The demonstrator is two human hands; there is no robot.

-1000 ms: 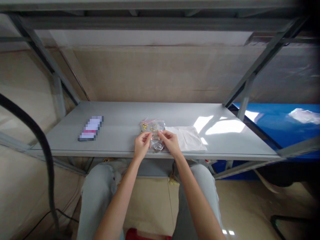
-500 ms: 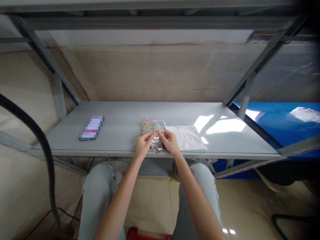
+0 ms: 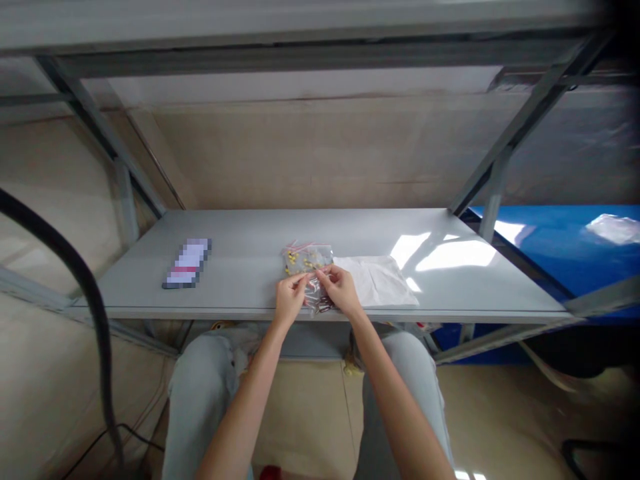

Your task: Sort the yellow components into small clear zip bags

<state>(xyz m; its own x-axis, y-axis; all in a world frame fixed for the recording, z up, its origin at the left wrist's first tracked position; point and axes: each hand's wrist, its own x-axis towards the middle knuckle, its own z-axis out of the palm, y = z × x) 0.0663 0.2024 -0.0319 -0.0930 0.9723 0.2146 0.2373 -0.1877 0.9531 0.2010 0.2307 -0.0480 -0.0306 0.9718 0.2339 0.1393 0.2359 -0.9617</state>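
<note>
Near the shelf's front edge, my left hand (image 3: pixel 290 298) and my right hand (image 3: pixel 341 289) pinch the top of a small clear plastic bag (image 3: pixel 314 297). The fingertips of both hands almost meet along its upper edge. Dark, shiny small pieces and some red show through the plastic; their kind is too small to make out. Just behind my fingers lies another clear zip bag (image 3: pixel 323 252) with small yellow pieces in it. A white cloth-like sheet (image 3: pixel 383 281) lies flat beside my right hand.
A pixelated phone (image 3: pixel 188 265) rests on the left of the grey shelf (image 3: pixel 240 230). Metal posts (image 3: pixel 493 183) frame the shelf. To the right stands a blue surface (image 3: pixel 565 247) with a clear plastic bag (image 3: pixel 614 229). A black hose (image 3: pixel 97 313) curves at the left.
The whole view has shifted slightly, so the shelf appears a little lower. Both hands still pinch the small bag, with only slight finger movement.
</note>
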